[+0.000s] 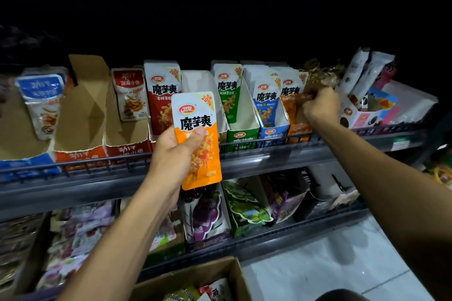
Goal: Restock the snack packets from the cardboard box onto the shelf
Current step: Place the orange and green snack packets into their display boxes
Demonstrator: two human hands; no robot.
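Dark wire shelf [256, 161]: left hand [176, 154] grips orange packet [198, 139], right hand [320, 107] pinches shelved packets [291, 95].

Orange packet [198, 139], frame centre: "卫龙", "魔芋爽", "20%". Same "魔芋爽" on red packet [163, 98], green packet [228, 91], blue packet [266, 102] behind.

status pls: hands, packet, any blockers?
Left hand grips orange-and-white snack packet, raised before upper shelf. Right hand curled on packets in orange display carton. Brown cardboard box below. Nothing blocking.
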